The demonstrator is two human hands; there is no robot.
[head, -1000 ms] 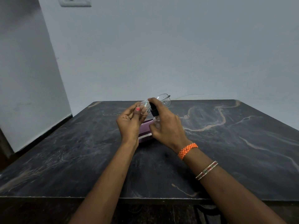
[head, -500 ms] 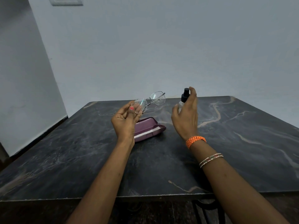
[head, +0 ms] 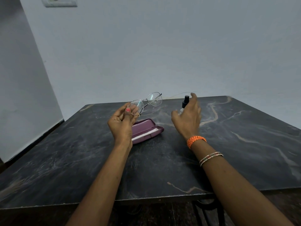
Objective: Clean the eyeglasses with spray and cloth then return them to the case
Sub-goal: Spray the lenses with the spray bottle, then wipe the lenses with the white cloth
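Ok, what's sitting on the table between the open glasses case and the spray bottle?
Nothing: in the head view, the stretch of dark marble table between the purple case and the spray bottle is bare.

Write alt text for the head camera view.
A person's left hand holds wire-rimmed eyeglasses, droplets on the lenses, above an open purple case on a dark marble table. The right hand, fingers spread, is at a small black-capped spray bottle standing on the table.
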